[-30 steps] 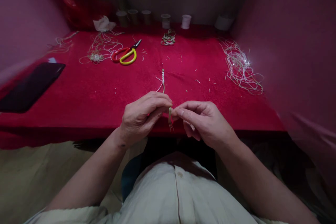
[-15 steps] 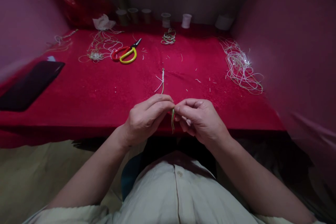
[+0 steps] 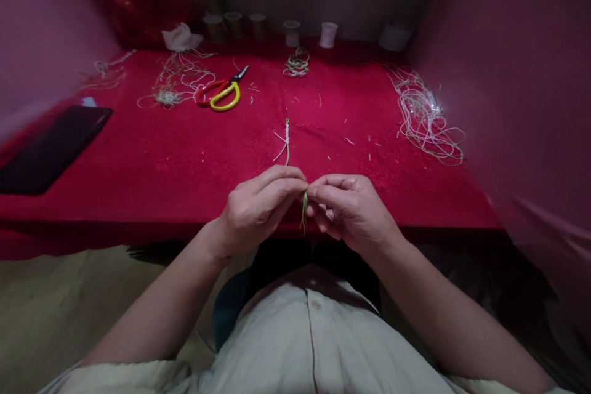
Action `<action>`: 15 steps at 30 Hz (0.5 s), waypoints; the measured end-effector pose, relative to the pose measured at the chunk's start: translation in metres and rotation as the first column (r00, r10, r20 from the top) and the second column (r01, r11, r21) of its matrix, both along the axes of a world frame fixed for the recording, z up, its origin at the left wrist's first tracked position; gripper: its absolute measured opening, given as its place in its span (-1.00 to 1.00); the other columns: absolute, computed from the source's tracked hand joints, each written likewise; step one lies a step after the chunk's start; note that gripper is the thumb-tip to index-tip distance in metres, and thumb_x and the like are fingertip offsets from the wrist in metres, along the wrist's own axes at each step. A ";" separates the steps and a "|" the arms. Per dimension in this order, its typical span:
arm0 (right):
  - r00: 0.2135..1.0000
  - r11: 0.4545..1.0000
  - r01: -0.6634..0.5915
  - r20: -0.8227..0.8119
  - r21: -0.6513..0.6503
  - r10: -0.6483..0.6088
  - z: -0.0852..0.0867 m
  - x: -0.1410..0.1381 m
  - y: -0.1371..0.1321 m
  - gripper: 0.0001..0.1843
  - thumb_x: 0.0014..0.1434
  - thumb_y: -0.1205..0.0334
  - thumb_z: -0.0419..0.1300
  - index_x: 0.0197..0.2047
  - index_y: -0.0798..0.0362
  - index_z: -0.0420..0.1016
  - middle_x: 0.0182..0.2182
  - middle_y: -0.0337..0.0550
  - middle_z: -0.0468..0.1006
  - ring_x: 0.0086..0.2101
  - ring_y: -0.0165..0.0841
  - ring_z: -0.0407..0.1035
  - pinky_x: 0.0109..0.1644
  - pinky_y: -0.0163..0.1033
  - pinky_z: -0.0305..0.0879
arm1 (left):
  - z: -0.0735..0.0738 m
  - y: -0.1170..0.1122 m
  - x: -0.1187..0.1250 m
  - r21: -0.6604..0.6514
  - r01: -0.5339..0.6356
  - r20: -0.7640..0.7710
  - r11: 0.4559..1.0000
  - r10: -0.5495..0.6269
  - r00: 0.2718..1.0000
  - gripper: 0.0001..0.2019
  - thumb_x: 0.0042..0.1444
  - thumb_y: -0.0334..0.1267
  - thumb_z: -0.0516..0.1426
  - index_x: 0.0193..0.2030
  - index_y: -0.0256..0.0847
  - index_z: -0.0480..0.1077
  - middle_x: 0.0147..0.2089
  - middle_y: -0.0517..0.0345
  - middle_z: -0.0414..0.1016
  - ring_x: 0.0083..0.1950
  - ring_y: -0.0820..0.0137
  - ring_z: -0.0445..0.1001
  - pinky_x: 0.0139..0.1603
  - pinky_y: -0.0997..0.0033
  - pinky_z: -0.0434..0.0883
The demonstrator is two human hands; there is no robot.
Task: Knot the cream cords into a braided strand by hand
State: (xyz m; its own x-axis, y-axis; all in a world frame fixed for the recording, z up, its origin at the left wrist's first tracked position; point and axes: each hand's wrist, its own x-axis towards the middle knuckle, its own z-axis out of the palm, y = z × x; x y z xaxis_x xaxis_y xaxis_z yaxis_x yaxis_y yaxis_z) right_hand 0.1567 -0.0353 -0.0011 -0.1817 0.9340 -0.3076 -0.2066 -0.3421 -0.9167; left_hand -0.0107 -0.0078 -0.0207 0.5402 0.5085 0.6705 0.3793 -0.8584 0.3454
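My left hand (image 3: 263, 200) is closed in a pinch near the table's front edge, with a green cord (image 3: 304, 209) between its fingertips. Right beside it, my right hand (image 3: 353, 206) pinches the same cord, the tips of both hands almost touching. Loose cord ends hang below the fingers. Beyond my left hand, a white braided piece (image 3: 287, 132) with a small loop at its far end lies on the cloth. A green cord runs from it under my left hand, and two thin white ends stick out to its left. The exact grip point is hidden by the fingers.
Red-and-yellow scissors (image 3: 225, 96) lie beyond the hands to the left. Tangled cords (image 3: 427, 117) are at right, more cords (image 3: 168, 95) at left. A black phone-like slab (image 3: 50, 148) rests at far left. Thread spools (image 3: 328, 35) line the back. Cord clippings dot the red cloth (image 3: 221, 184).
Both hands hold almost the same place and pinch. The hanging cord ends have shifted slightly between the fingers.
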 end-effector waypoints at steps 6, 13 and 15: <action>1.000 1.000 0.006 0.016 0.019 -0.006 -0.002 0.001 0.000 -0.89 -0.04 0.30 0.16 -0.55 0.12 0.42 -0.66 -0.31 0.42 -0.77 -0.59 0.12 -0.80 -0.47 -0.08 | 0.001 0.000 0.001 0.017 0.008 0.001 1.000 -0.008 1.000 -0.84 0.14 -0.53 0.10 -0.17 -0.34 0.44 -0.18 -0.03 0.53 -0.13 0.47 0.51 -0.08 0.54 0.44; 1.000 1.000 -0.010 0.026 0.008 0.010 -0.004 0.000 0.001 -0.89 -0.03 0.28 0.17 -0.55 0.10 0.40 -0.67 -0.30 0.43 -0.76 -0.54 0.20 -0.81 -0.47 0.01 | 0.000 0.000 0.001 0.030 -0.004 -0.015 1.000 0.004 1.000 -0.84 0.15 -0.53 0.09 -0.16 -0.33 0.44 -0.17 -0.02 0.54 -0.13 0.48 0.51 -0.08 0.56 0.45; 0.999 1.000 -0.017 0.044 0.018 0.016 -0.003 0.001 0.001 -0.88 -0.03 0.28 0.16 -0.54 0.11 0.41 -0.66 -0.29 0.44 -0.75 -0.53 0.22 -0.82 -0.47 0.03 | 0.000 0.000 0.000 0.029 -0.005 -0.019 1.000 0.005 1.000 -0.84 0.16 -0.52 0.09 -0.16 -0.31 0.44 -0.17 -0.01 0.54 -0.13 0.48 0.52 -0.08 0.56 0.45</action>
